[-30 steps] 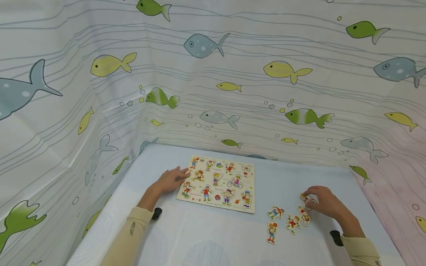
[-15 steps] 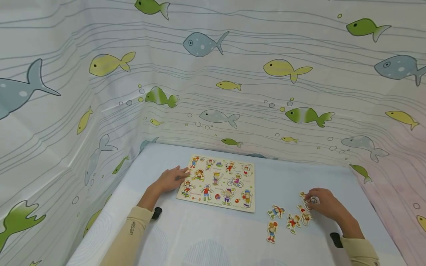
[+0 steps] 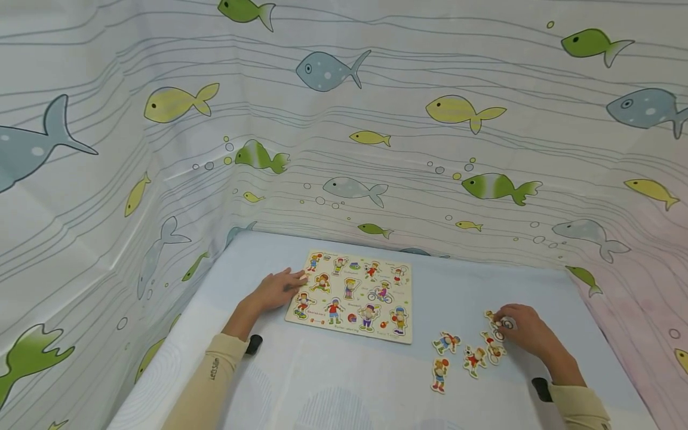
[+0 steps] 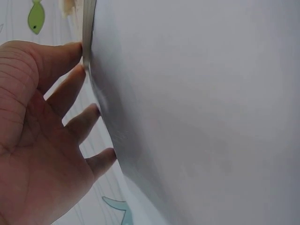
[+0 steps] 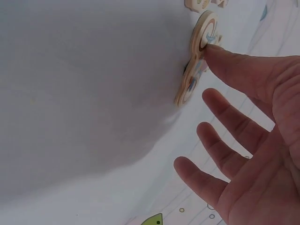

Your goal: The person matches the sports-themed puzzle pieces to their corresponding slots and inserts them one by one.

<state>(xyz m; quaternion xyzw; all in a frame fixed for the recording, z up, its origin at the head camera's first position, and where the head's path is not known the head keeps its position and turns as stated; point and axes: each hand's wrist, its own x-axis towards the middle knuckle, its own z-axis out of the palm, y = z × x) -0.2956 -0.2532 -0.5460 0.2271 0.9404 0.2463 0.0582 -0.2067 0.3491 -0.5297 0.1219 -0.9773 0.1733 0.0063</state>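
Observation:
A wooden peg-less picture puzzle board [image 3: 333, 298], printed with several children doing sports, lies flat on the table. My left hand [image 3: 278, 289] rests at its left edge, fingertips touching the rim; in the left wrist view the thumb and fingers of the hand [image 4: 51, 117] are extended. At the right, my right hand [image 3: 524, 328] pinches a cyclist puzzle piece [image 3: 506, 322], partly covered by the fingers. In the right wrist view the thumb presses on a wheel of that piece [image 5: 206, 35]; the index finger is mostly hidden behind the thumb, and the other fingers stay off it.
Loose figure pieces lie left of my right hand: a racket player [image 3: 493, 349], a soccer player [image 3: 475, 361], a blue-trousered figure [image 3: 446, 343] and a ball player [image 3: 438, 375]. A fish-patterned curtain [image 3: 344, 149] surrounds the pale blue table [image 3: 322, 370].
My right hand has shifted slightly and its fingers now grip the cyclist piece, which has turned a little. The left hand and board have stayed where they were.

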